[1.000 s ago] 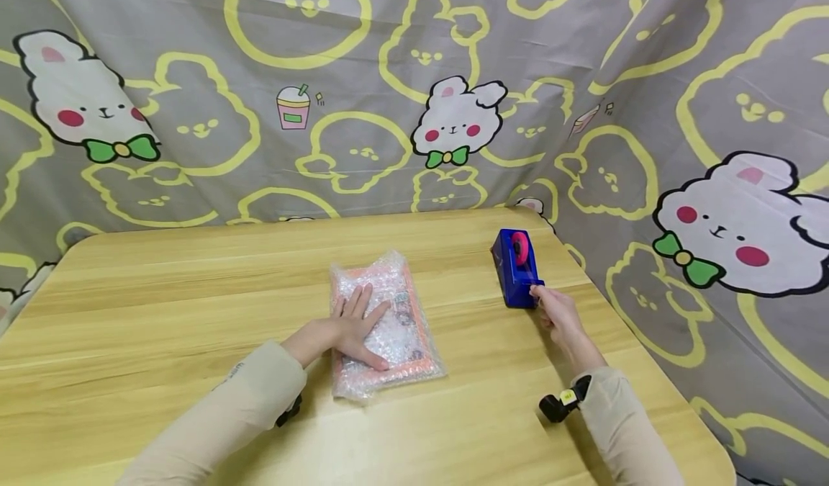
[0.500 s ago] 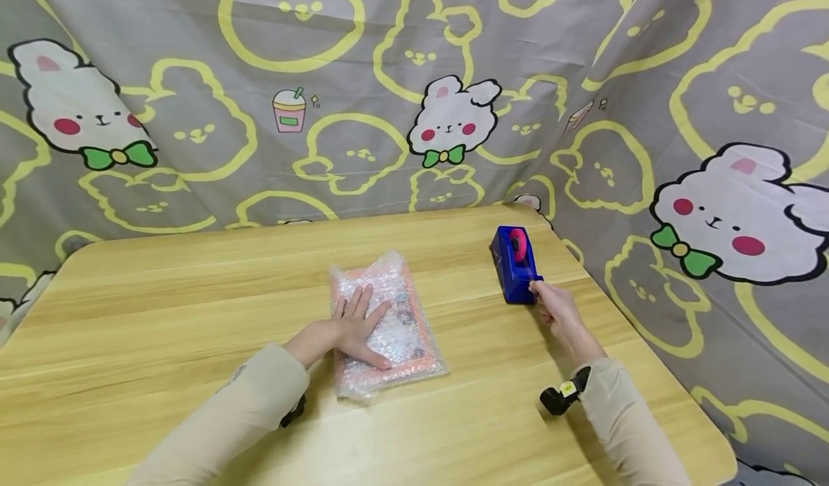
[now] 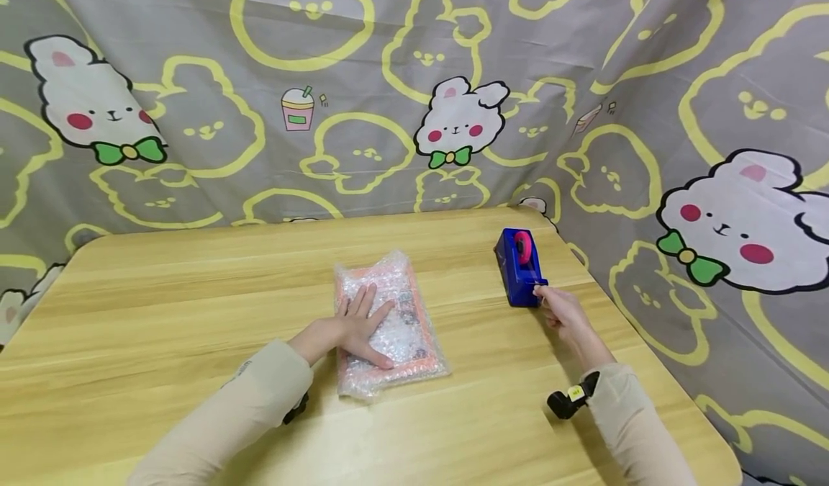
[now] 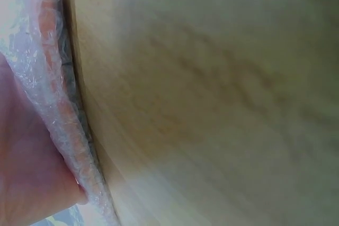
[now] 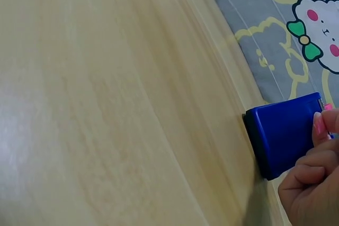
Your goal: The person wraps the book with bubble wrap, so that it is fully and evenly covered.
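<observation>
My left hand (image 3: 359, 335) lies flat with spread fingers on a bubble-wrapped flat item (image 3: 409, 331) with an orange border, resting on the table. The left wrist view shows part of that hand (image 4: 32, 168) against the wrap's edge (image 4: 69, 125). Farther right stands a blue tape dispenser (image 3: 513, 277) with a pink-cored roll (image 3: 523, 247). At its front lip, my right hand (image 3: 565, 315) pinches the tape end between thumb and forefinger; the tape itself is barely visible. In the right wrist view the curled fingers of my right hand (image 5: 318, 178) are beside the dispenser (image 5: 283, 133).
A wooden table (image 3: 194, 291) with rounded corners bears both things. Grey patterned fabric (image 3: 363, 183) hangs behind it and along its right side, close to the dispenser. A black wrist camera (image 3: 566, 402) sits on the right sleeve.
The head view shifts slightly. Both hands keep their places, the left on the bubble-wrapped item and the right at the dispenser's front.
</observation>
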Tool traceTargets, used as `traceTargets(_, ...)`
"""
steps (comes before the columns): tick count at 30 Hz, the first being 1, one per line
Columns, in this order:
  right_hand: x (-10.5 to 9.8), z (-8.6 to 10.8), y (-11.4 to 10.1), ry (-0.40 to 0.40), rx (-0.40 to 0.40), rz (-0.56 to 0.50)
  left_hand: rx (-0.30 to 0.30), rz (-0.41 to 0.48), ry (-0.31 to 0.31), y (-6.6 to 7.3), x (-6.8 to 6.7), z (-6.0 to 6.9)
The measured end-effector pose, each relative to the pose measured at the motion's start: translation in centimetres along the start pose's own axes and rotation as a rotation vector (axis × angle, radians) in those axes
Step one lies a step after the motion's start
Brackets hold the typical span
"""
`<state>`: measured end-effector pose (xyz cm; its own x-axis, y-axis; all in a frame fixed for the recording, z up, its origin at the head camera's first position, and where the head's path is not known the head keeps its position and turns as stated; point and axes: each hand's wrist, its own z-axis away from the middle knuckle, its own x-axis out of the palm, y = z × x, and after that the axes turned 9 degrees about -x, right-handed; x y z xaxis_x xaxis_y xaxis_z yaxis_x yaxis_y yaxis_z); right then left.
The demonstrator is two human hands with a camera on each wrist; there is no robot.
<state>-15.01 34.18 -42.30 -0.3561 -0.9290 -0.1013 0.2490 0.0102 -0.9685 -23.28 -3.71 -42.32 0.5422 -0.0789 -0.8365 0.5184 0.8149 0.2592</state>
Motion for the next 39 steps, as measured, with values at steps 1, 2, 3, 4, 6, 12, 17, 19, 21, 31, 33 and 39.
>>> traceTargets(1, 0.0, 0.0, 0.0, -0.006, -0.003, 0.002, 0.001, 0.001, 0.001, 0.0, 0.0, 0.0)
traceTargets(2, -0.1, 0.0, 0.1, -0.01, -0.006, 0.002, 0.001, 0.0, 0.002, 0.0, 0.1, 0.0)
traceTargets(3, -0.1, 0.1, 0.1, -0.012, -0.009, 0.007, 0.001, 0.001, 0.004, 0.0, 0.1, 0.0)
traceTargets(4, -0.1, 0.1, 0.1, -0.014, -0.012, 0.014, -0.002, -0.001, 0.001, 0.0, 0.1, 0.0)
traceTargets(6, -0.1, 0.2, 0.0, -0.021, -0.015, 0.021, -0.002, -0.001, 0.004, 0.0, 0.1, 0.0)
traceTargets(12, 0.0, 0.3, 0.1, 0.019, -0.034, 0.062, -0.006, -0.003, 0.004, 0.1, 0.2, -0.1)
traceTargets(17, 0.4, 0.7, 1.1, 0.028, -0.002, 0.143, -0.006, -0.009, -0.003, 0.2, 0.3, 0.1)
traceTargets(19, 0.5, 1.0, 1.2, 0.003, 0.004, 0.143, -0.002, -0.012, -0.001, 0.2, 0.3, 0.1)
traceTargets(21, 0.5, 1.3, 1.0, -0.025, -0.023, 0.127, 0.001, -0.016, 0.003, 0.2, 0.2, 0.1)
traceTargets(31, 3.4, 2.7, -0.3, -0.265, -0.055, 0.003, -0.01, -0.02, 0.003, -0.2, 0.0, 0.0)
traceTargets(33, 4.3, 2.9, -0.3, -0.302, -0.058, -0.008, -0.013, -0.019, 0.003, -0.2, 0.0, 0.0)
traceTargets(39, 6.6, 3.5, -0.1, -0.442, -0.074, -0.115, -0.015, -0.016, -0.002, -0.1, 0.1, -0.2)
